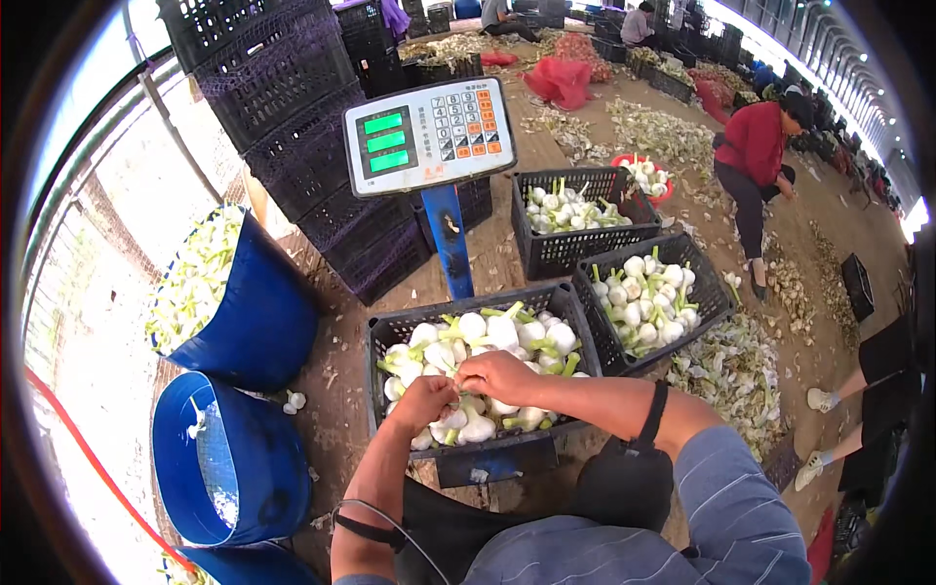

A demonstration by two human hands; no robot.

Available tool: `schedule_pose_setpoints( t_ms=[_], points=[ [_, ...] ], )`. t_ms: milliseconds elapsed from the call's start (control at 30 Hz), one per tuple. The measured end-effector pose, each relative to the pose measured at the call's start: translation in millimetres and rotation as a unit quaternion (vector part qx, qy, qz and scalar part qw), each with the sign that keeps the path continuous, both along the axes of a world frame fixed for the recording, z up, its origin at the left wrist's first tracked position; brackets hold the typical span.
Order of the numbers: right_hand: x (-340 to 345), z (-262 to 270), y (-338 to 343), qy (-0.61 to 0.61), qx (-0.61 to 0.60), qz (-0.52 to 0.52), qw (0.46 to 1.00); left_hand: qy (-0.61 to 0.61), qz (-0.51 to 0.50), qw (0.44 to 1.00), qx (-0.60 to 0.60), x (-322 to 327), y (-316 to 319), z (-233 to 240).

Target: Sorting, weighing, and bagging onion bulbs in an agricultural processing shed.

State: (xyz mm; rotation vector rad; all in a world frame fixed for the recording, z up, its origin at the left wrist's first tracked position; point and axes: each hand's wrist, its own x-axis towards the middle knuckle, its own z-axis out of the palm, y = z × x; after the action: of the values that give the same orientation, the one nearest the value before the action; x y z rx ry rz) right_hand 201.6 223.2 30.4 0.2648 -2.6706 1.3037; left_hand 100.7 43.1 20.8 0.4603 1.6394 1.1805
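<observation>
A black plastic crate point(382, 322) full of white garlic bulbs point(503, 333) with green stems stands in front of me, on the scale's base. Over the near middle of the crate, my left hand point(425, 402) has its fingers bent together. My right hand point(499, 376) comes in from the right, thumb and forefinger pinched close to the left fingertips. Whatever small piece may be between the fingers is too blurred to make out. Loose bulbs lie right under both hands. Behind the crate, the digital scale's display point(430, 136), with lit green readouts, stands on a blue post point(447, 241).
Crates of garlic point(653, 303) point(585, 245) stand to the right. Blue tubs point(270, 307) point(281, 468) line the left, one heaped with trimmings. Stacked black crates point(285, 110) rise behind. A person in red point(760, 153) bends at the right, near peelings point(731, 380). A red hose point(102, 468) runs along the left.
</observation>
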Motion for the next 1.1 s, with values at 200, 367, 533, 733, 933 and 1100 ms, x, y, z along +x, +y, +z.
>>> schedule_pose_setpoints(
  t_ms=[200,367,533,733,933,1100],
  points=[
    [3,-3,1,-0.014,0.023,-0.010,1.000,0.001,0.012,1.000,0.005,2,0,1],
    [9,-4,6,0.114,0.064,-0.092,0.987,0.140,0.021,0.990,0.014,3,1,5],
    [19,-7,17,0.089,0.215,-0.174,0.957,0.420,-0.013,0.907,-0.038,4,-19,-2],
    [21,-23,25,0.040,0.301,-0.160,0.939,0.490,-0.033,0.859,-0.144,3,-26,-7],
    [24,-9,31,0.029,0.194,-0.141,0.970,0.435,0.041,0.889,-0.135,10,-43,9],
    [15,26,43,0.111,0.192,-0.153,0.963,0.485,0.223,0.846,-0.012,19,-75,24]
  ],
)
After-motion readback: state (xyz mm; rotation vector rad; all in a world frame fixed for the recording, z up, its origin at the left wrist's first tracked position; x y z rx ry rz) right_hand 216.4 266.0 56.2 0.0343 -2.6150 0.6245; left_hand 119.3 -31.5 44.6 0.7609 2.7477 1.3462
